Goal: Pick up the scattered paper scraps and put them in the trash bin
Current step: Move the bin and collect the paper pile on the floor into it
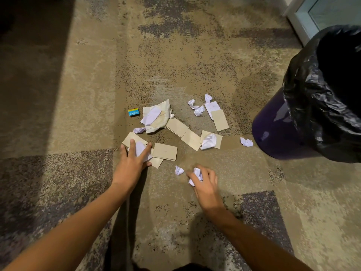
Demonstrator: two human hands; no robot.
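Left hand (132, 156) presses spread fingers (134, 146) on a flat white paper scrap (141, 149) atop tan cardboard pieces (165, 151). Right hand (205, 180) curls round a crumpled white paper ball (197, 173), well apart from the black-lined purple trash bin (273, 132).

Both bare forearms are angling forward and inward from the lower corners of the view. The left hand (132, 160) is lying palm down, its fingers spread and fairly straight. The right hand (206, 182) is gripping a crumpled paper scrap (197, 173) in curled fingers
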